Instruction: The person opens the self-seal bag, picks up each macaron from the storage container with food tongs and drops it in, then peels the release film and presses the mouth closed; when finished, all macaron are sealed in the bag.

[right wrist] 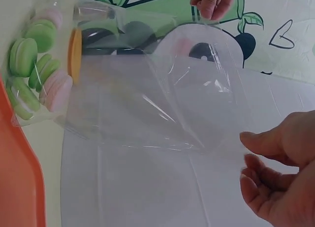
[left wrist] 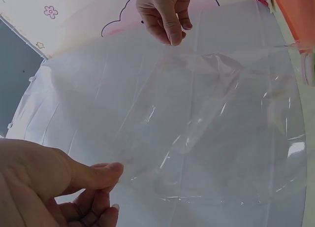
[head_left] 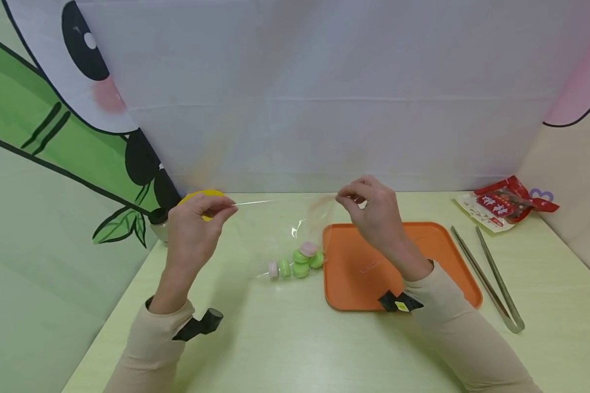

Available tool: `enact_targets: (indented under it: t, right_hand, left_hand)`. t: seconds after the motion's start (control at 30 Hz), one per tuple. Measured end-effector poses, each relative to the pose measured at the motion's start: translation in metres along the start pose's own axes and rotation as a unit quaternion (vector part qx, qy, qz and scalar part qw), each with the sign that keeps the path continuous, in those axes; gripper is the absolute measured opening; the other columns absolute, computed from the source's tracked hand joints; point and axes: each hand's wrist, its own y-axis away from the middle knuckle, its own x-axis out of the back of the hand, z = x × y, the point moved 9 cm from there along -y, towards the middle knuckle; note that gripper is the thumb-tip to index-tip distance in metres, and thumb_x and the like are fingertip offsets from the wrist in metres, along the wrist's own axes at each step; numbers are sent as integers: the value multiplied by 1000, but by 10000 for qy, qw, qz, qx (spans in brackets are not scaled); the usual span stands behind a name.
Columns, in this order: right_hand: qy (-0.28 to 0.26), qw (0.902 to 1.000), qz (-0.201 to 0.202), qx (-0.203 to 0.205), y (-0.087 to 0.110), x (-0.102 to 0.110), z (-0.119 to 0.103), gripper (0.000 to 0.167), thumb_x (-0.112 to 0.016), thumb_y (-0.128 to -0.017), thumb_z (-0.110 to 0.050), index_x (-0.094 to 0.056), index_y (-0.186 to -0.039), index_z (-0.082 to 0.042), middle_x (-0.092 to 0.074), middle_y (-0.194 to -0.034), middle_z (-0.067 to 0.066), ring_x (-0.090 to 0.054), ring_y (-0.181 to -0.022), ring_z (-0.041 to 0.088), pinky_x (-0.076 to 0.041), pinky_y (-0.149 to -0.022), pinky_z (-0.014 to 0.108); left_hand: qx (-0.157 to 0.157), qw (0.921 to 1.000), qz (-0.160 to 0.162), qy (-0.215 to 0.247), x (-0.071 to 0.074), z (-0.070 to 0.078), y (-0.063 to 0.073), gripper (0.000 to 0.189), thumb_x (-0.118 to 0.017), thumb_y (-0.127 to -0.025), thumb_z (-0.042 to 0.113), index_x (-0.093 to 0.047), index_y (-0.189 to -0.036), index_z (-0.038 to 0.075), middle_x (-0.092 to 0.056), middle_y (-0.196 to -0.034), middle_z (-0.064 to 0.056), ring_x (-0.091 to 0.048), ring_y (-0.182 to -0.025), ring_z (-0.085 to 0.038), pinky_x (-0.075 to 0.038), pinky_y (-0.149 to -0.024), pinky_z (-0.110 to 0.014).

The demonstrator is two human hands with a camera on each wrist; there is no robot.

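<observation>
A clear plastic bag [head_left: 275, 229] is stretched between the two hands above the table. The left hand [head_left: 196, 224] pinches one upper corner of it between thumb and fingers. At the opposite upper corner, the fingertips of the right hand [head_left: 373, 210] pinch the film. Several green and pink macarons [right wrist: 42, 64] lie together at the bag's lower end, seen through the clear film. In the head view these macarons sit left of the orange tray [head_left: 287, 267]. The left wrist view shows creases and glints across the bag [left wrist: 197, 118].
An orange tray [head_left: 339, 297] lies on the table under the right forearm. Metal tongs [head_left: 501, 289] rest to its right, and a red and white snack packet [head_left: 501, 204] is at the back right. A yellow round object [head_left: 211, 194] is partly hidden behind the left hand.
</observation>
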Motion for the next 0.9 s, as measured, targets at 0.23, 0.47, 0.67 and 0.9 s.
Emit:
enact_targets:
  t: [0.23, 0.47, 0.67, 0.9]
  right_hand:
    - [-1295, 9853, -619, -931, -3, 0, 25, 5, -75, -90, -6, -73, -94, -4, -74, -94, 6, -70, -87, 16, -55, -78, 31]
    - [-2244, 9551, -1121, -1577, -2, -8, 41, 31, -72, -93, -8, -63, -121, 2, -76, -91, 12, -73, -84, 21, -57, -80, 29]
    - [-2691, 9357, -1221, -1927, -2, -11, 44, 31, -74, -91, -6, -64, -119, 3, -76, -89, 10, -73, -82, 27, -58, -76, 34]
    - [-3090, 9218, -1160, -2034, -1, -15, 46, 23, -74, -90, -1, -66, -109, 8, -75, -91, 15, -73, -78, 24, -59, -77, 35]
  left_hand:
    - [608, 9899, -666, 1091, -8, -20, -4, 12, -80, -87, 11, -76, -94, 2, -73, -100, -6, -68, -89, -14, -51, -82, -16]
    - [1434, 9584, -1187, 2165, -20, -40, -6, 23, -72, -94, 15, -69, -105, -6, -74, -87, 0, -72, -81, -13, -53, -90, -22]
    - [1473, 9539, -1137, 2354, -23, -43, -8, 21, -67, -97, 13, -67, -105, -7, -71, -84, 1, -71, -78, -12, -55, -87, -21]
    - [1382, 9241, -1106, 3388, -29, -51, -10, 18, -57, -104, 19, -67, -103, 5, -73, -90, -1, -70, -83, -14, -57, -81, -23]
